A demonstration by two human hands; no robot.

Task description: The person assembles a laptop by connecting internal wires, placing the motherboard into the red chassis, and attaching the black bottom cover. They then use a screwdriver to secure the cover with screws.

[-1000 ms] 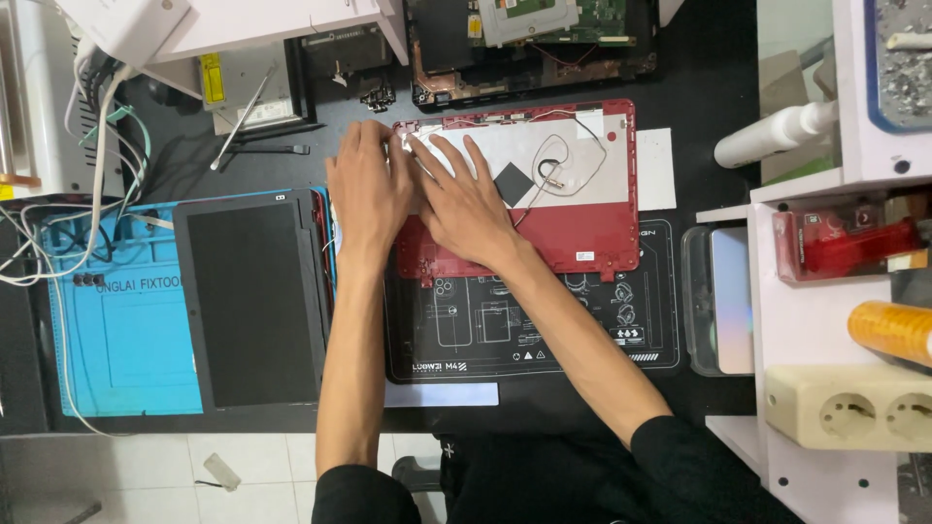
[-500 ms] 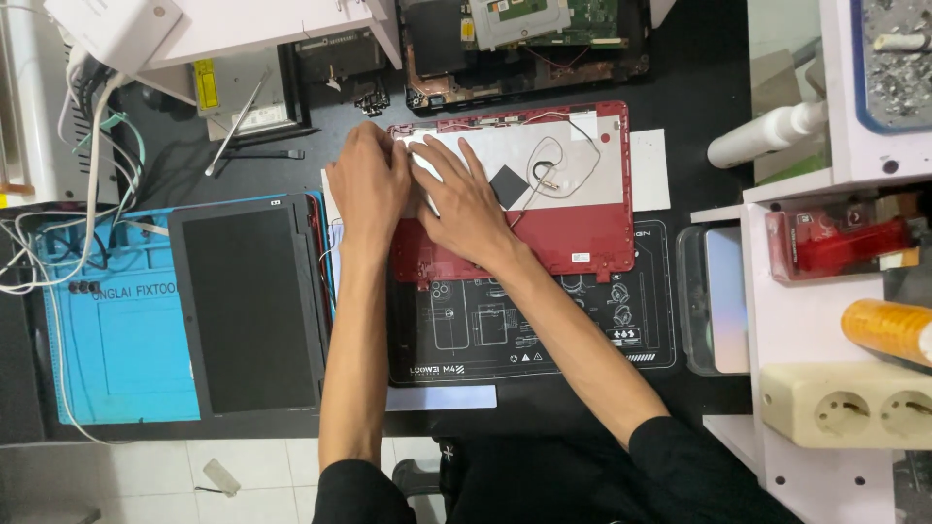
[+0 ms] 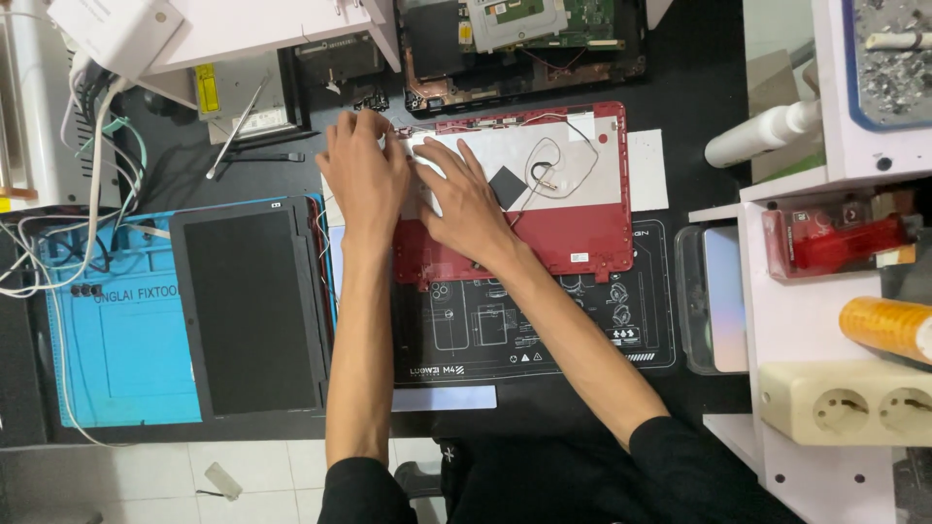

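A red laptop lid shell lies open side up on a black work mat, with a silvery foil sheet, a black square patch and thin looped wires inside it. My left hand rests palm down on the shell's top left corner, fingers at the hinge. Beside it, my right hand lies flat on the foil with fingers spread toward the same corner. Neither hand holds anything.
A dark laptop screen panel lies on a blue mat at the left. An opened laptop base sits behind the shell. Tweezers lie at the back left. White shelves with a power strip, tape and a red tool stand right.
Both hands have stayed on the shell's top left corner, with only slight finger shifts. The view has drifted a little.
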